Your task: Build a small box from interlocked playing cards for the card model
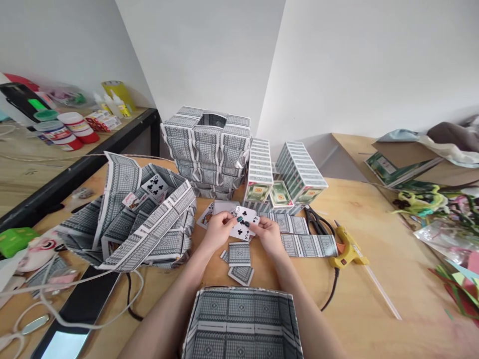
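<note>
Beyond the open card tray point(239, 314): pale walls point(337, 60), meeting in a corner. Around it: one wooden bench point(396, 239). Beyond it, slightly left: one tall card-built box point(207, 154). Right of it: one yellow glue gun point(346, 252). Just beyond it: left hand point(219, 232) and right hand point(270, 237), each pinched on overlapping playing cards point(243, 230), held between them.

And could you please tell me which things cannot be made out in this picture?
All in the head view:
Parts of the held cards: covered by the left fingers and right fingers.
Fronts of the loose face-down cards: turned away.
Near end of the lower card-covered box: cut off by the bottom edge.
Small print on the small bottles: too small.
</note>
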{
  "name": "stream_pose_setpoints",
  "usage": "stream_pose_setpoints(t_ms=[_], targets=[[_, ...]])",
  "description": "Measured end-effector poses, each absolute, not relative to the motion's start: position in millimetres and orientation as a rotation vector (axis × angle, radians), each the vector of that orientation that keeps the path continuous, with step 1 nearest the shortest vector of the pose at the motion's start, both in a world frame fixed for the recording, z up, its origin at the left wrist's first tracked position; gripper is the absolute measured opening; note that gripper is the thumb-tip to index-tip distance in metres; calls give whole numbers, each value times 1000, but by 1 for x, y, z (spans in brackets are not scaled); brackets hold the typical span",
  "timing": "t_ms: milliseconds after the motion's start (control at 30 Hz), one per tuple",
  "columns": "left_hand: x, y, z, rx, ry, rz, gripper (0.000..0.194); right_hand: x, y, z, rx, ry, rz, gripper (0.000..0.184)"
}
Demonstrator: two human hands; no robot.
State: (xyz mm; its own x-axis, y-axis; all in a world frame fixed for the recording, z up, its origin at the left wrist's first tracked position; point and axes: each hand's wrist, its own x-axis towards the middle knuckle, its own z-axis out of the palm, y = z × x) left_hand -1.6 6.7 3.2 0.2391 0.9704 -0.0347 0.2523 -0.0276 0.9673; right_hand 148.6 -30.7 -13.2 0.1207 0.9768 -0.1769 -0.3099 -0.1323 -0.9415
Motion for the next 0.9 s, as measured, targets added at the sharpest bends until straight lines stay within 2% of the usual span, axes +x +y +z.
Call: stream_pose_setpoints(t_ms=[433,900], targets=[[6,-3,-2,1925,1435,964,35,145,-32,-9,-1161,-849,1396,28],[4,5,-1,1582,1296,964,39,141,-30,-14,-1194,-869,1303,28]])
